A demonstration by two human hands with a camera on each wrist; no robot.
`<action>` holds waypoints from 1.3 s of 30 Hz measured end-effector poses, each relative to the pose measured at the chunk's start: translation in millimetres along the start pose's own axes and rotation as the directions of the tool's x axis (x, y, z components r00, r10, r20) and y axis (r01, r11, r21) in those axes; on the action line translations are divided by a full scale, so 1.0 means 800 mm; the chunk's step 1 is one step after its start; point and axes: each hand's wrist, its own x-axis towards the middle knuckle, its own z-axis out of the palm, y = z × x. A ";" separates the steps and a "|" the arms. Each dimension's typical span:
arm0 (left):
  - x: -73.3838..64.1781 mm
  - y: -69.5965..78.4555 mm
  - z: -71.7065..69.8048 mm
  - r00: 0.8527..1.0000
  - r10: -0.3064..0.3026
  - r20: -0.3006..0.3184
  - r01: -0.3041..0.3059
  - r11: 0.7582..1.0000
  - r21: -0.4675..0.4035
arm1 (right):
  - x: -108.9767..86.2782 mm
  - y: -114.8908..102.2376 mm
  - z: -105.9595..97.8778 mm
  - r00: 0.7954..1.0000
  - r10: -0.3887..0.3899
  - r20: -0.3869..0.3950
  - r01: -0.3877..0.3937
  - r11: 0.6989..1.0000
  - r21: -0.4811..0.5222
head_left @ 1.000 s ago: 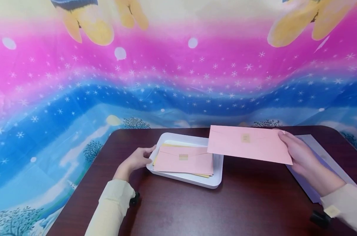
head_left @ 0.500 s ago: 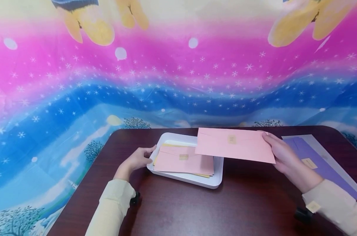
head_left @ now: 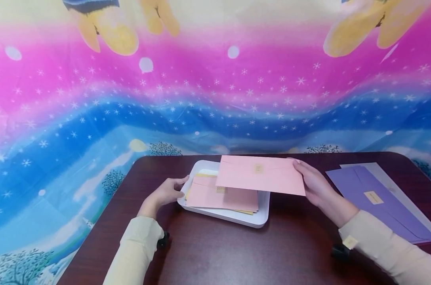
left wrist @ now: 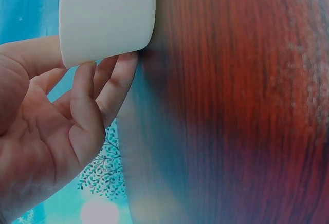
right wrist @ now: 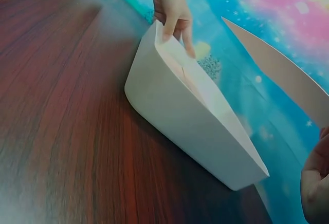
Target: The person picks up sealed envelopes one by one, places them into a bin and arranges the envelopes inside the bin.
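Note:
My right hand pinches the right end of a pink envelope with a small gold label, thumb on top. The envelope is held up, its left part overlapping a white tray in the head view. Inside the tray lies another pink envelope, with a yellow envelope showing under it. At the tray's left end, my left hand holds the rim. In the left wrist view, bent fingers touch the tray's outer wall. From the right wrist view, the lifted envelope appears edge-on.
To the right, a purple envelope lies partly over a pale grey envelope on the dark wooden table. Behind the table hangs a colourful snow-scene cloth.
My right hand has carried the pink envelope leftward over the tray, uncovering more of the purple envelope. My left hand and the tray have stayed put.

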 end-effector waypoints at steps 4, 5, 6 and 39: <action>0.000 0.001 -0.001 1.000 0.008 0.004 -0.008 1.000 0.000 | 0.007 0.004 0.010 1.000 -0.010 0.012 0.010 1.000 -0.017; 0.000 0.001 -0.001 1.000 0.009 0.006 -0.009 1.000 0.001 | 0.008 0.005 0.012 1.000 -0.013 0.017 0.013 1.000 -0.016; 0.000 0.001 -0.002 1.000 0.009 0.007 -0.009 1.000 0.001 | 0.009 0.005 0.014 1.000 -0.014 0.021 0.014 1.000 -0.013; -0.004 0.001 -0.002 0.999 0.046 0.016 -0.046 0.999 -0.015 | 0.036 0.029 0.084 0.991 0.054 0.125 -0.044 0.996 -0.080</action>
